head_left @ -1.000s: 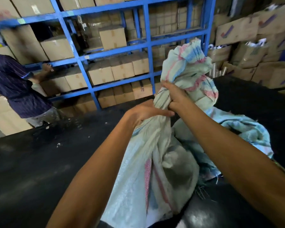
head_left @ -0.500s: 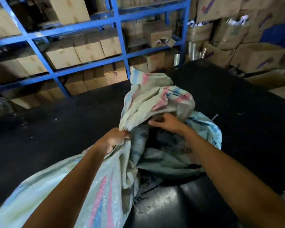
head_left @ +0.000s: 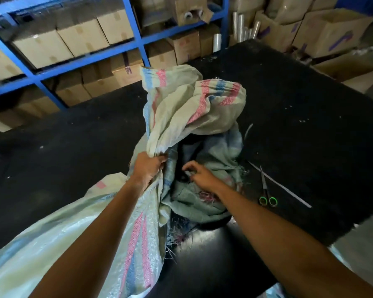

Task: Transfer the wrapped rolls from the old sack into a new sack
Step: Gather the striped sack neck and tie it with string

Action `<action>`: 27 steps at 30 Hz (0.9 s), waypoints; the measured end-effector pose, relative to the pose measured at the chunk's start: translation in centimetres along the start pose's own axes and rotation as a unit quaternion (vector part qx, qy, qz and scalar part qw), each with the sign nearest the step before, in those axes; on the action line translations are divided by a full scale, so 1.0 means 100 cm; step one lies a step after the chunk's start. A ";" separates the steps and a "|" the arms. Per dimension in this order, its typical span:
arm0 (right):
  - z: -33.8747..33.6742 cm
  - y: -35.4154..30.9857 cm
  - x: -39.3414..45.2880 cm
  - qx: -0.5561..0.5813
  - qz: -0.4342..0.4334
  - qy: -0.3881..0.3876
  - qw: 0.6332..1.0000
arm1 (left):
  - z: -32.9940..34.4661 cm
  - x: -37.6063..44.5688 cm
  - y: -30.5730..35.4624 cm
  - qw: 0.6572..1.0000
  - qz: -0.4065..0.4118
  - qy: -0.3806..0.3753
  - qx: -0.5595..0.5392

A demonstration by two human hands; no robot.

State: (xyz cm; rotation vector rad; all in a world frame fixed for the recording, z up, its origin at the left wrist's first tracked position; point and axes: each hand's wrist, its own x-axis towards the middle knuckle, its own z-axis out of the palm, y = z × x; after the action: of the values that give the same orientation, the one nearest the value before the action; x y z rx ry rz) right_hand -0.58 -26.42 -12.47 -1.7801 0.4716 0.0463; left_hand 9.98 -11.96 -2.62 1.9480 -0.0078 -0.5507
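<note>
A pale woven sack with pink and blue stripes [head_left: 194, 108] lies across the black table [head_left: 310, 125]. Its bulk runs to the lower left and its loose end flops up behind my hands. My left hand [head_left: 148, 168] grips the bunched cloth of this sack. Beside it sits a greenish, frayed sack [head_left: 198, 203] with a dark opening. My right hand [head_left: 199, 176] reaches into that opening with curled fingers. What they hold is unclear. No wrapped rolls show inside either sack.
Green-handled scissors [head_left: 266, 190] and a white strip [head_left: 289, 192] lie on the table right of my right arm. Blue shelving [head_left: 136, 41] with cardboard boxes stands behind. Clear film rolls [head_left: 241, 22] and an open box [head_left: 349, 69] are at the back right.
The pale sack has come down from upright onto the table. My right hand let go of its bunched neck and moved down to the greenish sack's opening. The view has tilted downward.
</note>
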 end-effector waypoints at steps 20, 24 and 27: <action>-0.142 0.114 -0.002 -0.290 0.170 0.285 0.898 | 0.043 0.035 -0.055 0.987 -0.050 -0.022 0.153; -0.131 0.110 0.001 -0.348 0.176 0.270 0.880 | 0.043 0.036 -0.055 0.987 -0.056 -0.028 0.147; -0.127 0.100 -0.001 -0.345 0.211 0.303 0.863 | 0.040 0.033 -0.052 0.989 -0.054 -0.028 0.138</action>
State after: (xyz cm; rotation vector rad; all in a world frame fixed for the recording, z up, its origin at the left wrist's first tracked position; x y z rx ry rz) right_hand -6.81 -40.21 -18.29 -2.3475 1.4461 -0.0504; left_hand 10.18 -13.99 -9.69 2.2111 -0.0146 -0.7054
